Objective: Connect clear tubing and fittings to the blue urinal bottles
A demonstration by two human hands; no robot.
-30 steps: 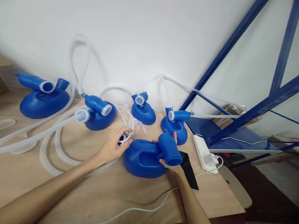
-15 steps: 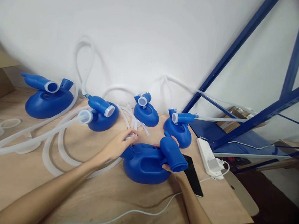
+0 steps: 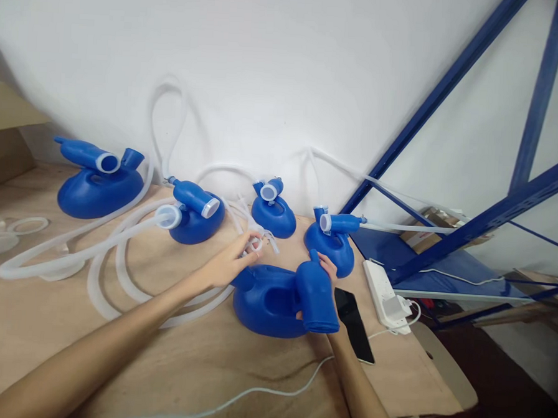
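A large blue plastic urinal bottle [image 3: 263,323] with a moulded handle opening lies in front of me on the wooden table [image 3: 171,378]. My right hand [image 3: 328,268] is wrapped round the blue funnel cup [image 3: 318,298] at the bottle's right end; the cup's wide mouth points down toward me. Its palm and some fingers are hidden behind the cup. Just above the bottle's neck [image 3: 243,278], at the left, my left hand [image 3: 234,256] pinches a small translucent ring [image 3: 255,245]. The ring is apart from the bottle.
Along the wall stand several similar blue bottles [image 3: 278,220], some with long translucent hoses [image 3: 101,287]. Clear plastic parts [image 3: 1,241] lie at the left near a cardboard box [image 3: 5,157]. A phone [image 3: 354,325], power strip [image 3: 382,292] and blue metal shelf [image 3: 398,256] are at the right.
The funnel cup has turned so its mouth points more straight down, and my right fingers now show at its top. The ring in my left hand has come into clearer view. The camera view has shifted slightly.
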